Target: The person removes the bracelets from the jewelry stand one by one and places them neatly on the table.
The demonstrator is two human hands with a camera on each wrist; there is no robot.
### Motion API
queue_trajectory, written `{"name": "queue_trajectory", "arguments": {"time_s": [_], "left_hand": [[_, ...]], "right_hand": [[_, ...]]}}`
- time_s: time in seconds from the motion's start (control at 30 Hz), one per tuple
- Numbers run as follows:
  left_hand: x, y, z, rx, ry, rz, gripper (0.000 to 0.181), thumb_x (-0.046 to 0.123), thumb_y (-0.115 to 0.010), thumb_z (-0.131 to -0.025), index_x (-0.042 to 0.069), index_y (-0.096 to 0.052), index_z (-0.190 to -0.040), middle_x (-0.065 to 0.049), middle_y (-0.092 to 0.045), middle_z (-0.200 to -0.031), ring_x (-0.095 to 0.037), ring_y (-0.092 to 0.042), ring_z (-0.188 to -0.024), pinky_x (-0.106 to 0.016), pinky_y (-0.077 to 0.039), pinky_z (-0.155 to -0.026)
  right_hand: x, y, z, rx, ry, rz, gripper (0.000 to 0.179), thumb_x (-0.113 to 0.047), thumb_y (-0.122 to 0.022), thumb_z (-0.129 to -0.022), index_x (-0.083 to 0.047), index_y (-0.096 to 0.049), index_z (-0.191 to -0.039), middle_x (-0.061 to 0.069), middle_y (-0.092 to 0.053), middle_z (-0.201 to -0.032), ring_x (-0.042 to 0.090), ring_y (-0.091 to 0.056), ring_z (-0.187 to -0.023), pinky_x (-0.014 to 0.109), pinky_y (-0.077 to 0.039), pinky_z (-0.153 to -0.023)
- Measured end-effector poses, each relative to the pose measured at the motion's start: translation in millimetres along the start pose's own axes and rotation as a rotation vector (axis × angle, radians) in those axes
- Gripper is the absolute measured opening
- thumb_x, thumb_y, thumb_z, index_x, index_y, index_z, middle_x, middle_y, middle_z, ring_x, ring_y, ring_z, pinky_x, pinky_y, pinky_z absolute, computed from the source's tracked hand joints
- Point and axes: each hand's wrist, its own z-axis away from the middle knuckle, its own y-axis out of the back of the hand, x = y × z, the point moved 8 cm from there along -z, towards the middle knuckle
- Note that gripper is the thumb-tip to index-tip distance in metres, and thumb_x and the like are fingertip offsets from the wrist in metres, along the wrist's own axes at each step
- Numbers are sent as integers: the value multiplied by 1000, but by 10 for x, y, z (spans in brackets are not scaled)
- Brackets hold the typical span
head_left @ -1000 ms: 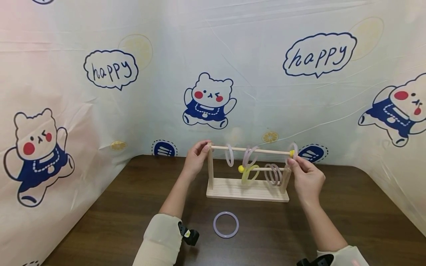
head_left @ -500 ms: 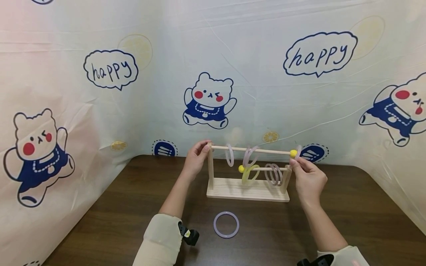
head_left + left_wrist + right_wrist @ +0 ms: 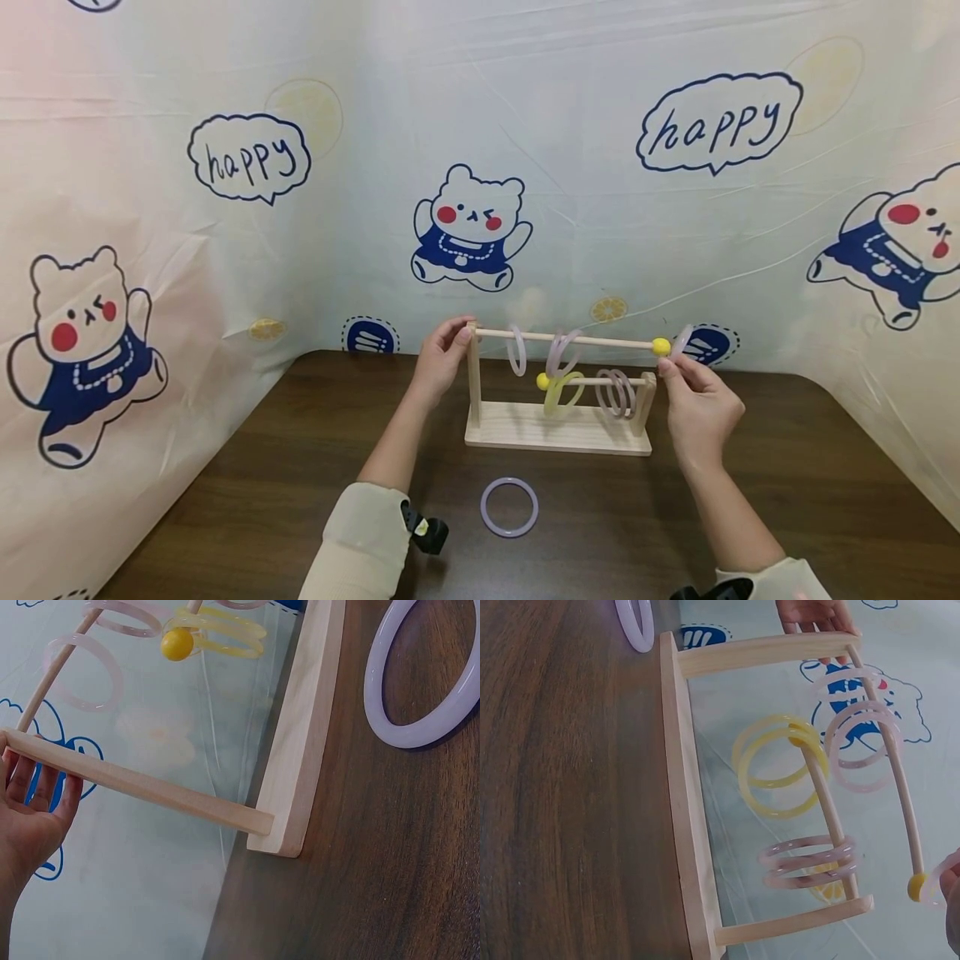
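Note:
My left hand [image 3: 442, 354] holds the top of the left post of a wooden ring stand [image 3: 555, 429], fingers behind the post. Two rods reach inward from its posts, each tipped with a yellow ball. Pale pink rings [image 3: 866, 750] hang on the upper rod [image 3: 600, 339]; two yellow rings [image 3: 780, 769] and several mauve rings [image 3: 806, 862] hang on the lower one. Just right of the upper rod's yellow ball [image 3: 661, 347], my right hand [image 3: 703, 408] pinches a pale pinkish ring [image 3: 682, 340] between thumb and fingers. In the right wrist view this ring sits right at the ball.
A purple ring [image 3: 509, 536] lies flat on the dark wooden table [image 3: 600, 542] in front of the stand, between my forearms. A printed curtain [image 3: 360, 208] with bear drawings stands behind and beside the table.
My right hand has moved slightly right with the pinkish ring, which has gone from around the yellow ball to just beyond it. The left hand and the stand keep their place.

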Motion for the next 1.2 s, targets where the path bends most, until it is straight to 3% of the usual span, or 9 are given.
{"name": "queue_trajectory", "arguments": {"time_s": [0.17, 0.3, 0.7, 1.0, 1.2], "left_hand": [[-8, 1, 1, -5, 15, 7, 28, 16, -50, -97, 0, -56, -120, -14, -60, -113, -20, -59, -98, -34, -46, -86], [0, 8, 10, -3, 27, -7, 31, 17, -49, -97, -1, -54, -121, -14, -60, -113, -22, -58, -99, -36, -46, -87], [12, -2, 7, -5, 14, -6, 30, 17, -49, -97, -1, -54, -121, -15, -60, -113, -25, -58, -101, -36, -46, -87], [-8, -2, -7, -9, 7, -3, 33, 18, -49, -97, -3, -53, -121, -15, -60, -112, -25, -59, -101, -34, -46, -87], [-15, -1, -8, -5, 15, -4, 32, 19, -49, -97, -1, -54, -121, -14, -60, -112, -19, -58, -98, -34, -46, -86]], "right_hand": [[-121, 19, 9, 36, 93, 13, 17, -5, -76, -75, 6, -72, -88, -7, -68, -78, -3, -63, -69, 11, -47, -60], [-201, 6, 23, 33, 120, 12, 15, -2, -76, -75, 5, -72, -87, -1, -69, -79, -3, -63, -69, 11, -47, -60], [-273, -18, 50, 8, 107, -11, 17, -3, -75, -76, 7, -71, -90, -12, -66, -77, -4, -62, -68, 11, -47, -61], [-298, -54, 65, -46, 114, 2, 20, -2, -72, -79, 8, -70, -96, 19, -68, -87, -2, -64, -74, 13, -49, -65], [-291, -79, 69, -74, 98, -59, 20, -1, -70, -80, 9, -68, -98, 4, -69, -85, 2, -65, -76, 16, -50, -66]]}}
